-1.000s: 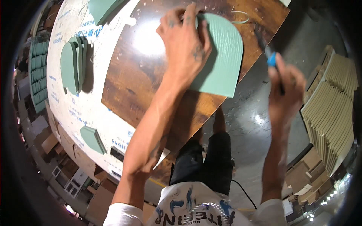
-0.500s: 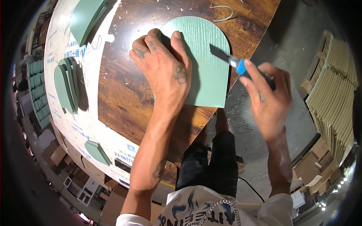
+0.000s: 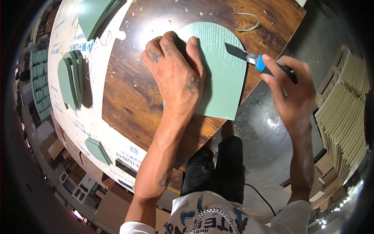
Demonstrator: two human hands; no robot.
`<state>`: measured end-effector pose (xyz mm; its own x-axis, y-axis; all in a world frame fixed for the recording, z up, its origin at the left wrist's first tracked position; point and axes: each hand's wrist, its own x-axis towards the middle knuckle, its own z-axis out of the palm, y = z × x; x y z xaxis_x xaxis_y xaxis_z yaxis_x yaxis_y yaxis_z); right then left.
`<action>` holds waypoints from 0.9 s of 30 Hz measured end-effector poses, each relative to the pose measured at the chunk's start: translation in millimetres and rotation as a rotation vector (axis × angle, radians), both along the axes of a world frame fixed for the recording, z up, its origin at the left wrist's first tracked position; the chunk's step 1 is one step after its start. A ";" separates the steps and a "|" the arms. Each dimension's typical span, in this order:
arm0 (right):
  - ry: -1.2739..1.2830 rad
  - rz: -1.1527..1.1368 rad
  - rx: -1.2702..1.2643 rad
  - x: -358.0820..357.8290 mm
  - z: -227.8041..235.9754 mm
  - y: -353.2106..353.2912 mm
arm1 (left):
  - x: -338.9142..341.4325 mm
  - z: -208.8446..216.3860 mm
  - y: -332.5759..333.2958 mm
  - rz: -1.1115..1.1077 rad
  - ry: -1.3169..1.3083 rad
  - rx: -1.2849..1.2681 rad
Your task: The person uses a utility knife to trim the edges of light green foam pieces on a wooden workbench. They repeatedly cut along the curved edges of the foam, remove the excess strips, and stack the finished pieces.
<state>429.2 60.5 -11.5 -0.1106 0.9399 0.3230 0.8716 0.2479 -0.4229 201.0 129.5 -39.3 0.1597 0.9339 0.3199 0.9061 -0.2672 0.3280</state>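
Observation:
A pale green panel (image 3: 220, 84), rounded at its far end and straight at its near end, lies on the brown wood-patterned board. My left hand (image 3: 175, 74) presses down on its left part, thumb on the face and fingers bent at the left edge. In my right hand (image 3: 292, 87) is a utility knife (image 3: 260, 63) with a blue collar and dark blade. The blade reaches over the panel's right edge near the start of the curve; whether it touches cannot be made out. A thin curled green strip (image 3: 249, 24) sits beyond the panel.
The brown board (image 3: 132, 101) rests on a white printed sheet (image 3: 99, 121). Green offcuts lie leftward: a stack of curved pieces (image 3: 70, 80), a smaller stack (image 3: 98, 151) and larger pieces (image 3: 93, 15). Stacked panels (image 3: 339, 117) stand on the floor at right. Shavings dot the board.
The whole view has shifted slightly, with board and panel now lower and farther right. Relative to the panel, the knife has moved a little toward the rounded end. My left hand keeps its place.

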 end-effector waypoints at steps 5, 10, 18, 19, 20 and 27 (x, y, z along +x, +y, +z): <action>-0.016 0.080 -0.010 6.4 -0.3 15.9 | -3.3 -3.8 0.0 -0.001 0.006 0.004; -0.011 0.167 0.013 7.5 -2.3 41.7 | -5.0 -5.5 -1.4 0.023 0.004 0.013; -0.025 0.256 0.010 13.4 0.9 53.2 | -19.1 -2.7 19.4 -0.180 -0.067 0.009; -0.011 0.251 -0.005 16.7 2.7 48.1 | -20.7 -0.7 25.7 -0.234 -0.043 0.003; 0.004 0.246 -0.021 20.3 3.8 43.7 | -16.7 2.4 24.2 -0.113 0.048 -0.002; -0.034 0.187 -0.090 26.4 4.9 31.7 | -3.3 0.0 -3.1 0.179 0.004 -0.044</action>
<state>455.6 92.2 -6.6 -0.2957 0.9269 0.2313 0.8281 0.3694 -0.4216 197.7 126.4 -39.3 -0.0088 0.9605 0.2781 0.9393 -0.0875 0.3318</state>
